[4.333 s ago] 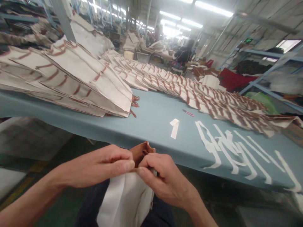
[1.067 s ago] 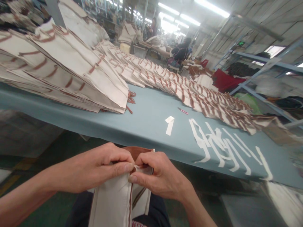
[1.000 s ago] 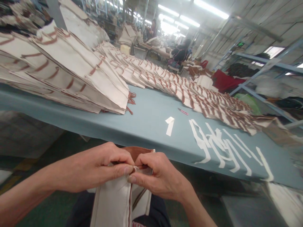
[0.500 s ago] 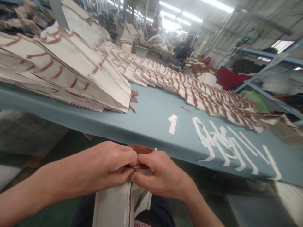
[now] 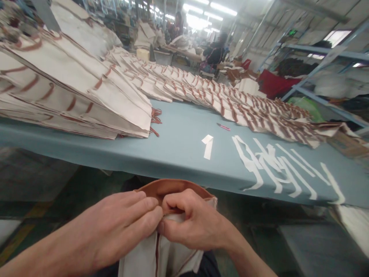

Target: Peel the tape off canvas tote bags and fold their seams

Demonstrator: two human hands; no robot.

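A cream fabric piece with brown trim, which looks like a canvas bag [image 5: 138, 256], is held upright at my lap below the table edge. Its brown inner band [image 5: 175, 186] curves open behind my fingers. My left hand [image 5: 123, 221] lies over its rim from the left, fingers straight and pressed together, thumb hidden beneath; it grips the fabric. From the right, my right hand [image 5: 191, 221] pinches the same rim between thumb and bent forefinger. The fingertips of both hands meet at the brown-edged seam [image 5: 157, 250].
A blue-covered table [image 5: 178, 154] stretches ahead. On it are a large pile of cream panels [image 5: 75, 88], rows of brown-trimmed pieces [image 5: 207, 92], a small pink-handled cutter [image 5: 223, 127] and several white strips [image 5: 271, 165]. A person [image 5: 215, 54] is far back; shelving [image 5: 317, 96] stands at right.
My left fingers have straightened and flattened over the rim, and its thumb is now hidden. The brown band shows wider open. The view has shifted slightly to the right.
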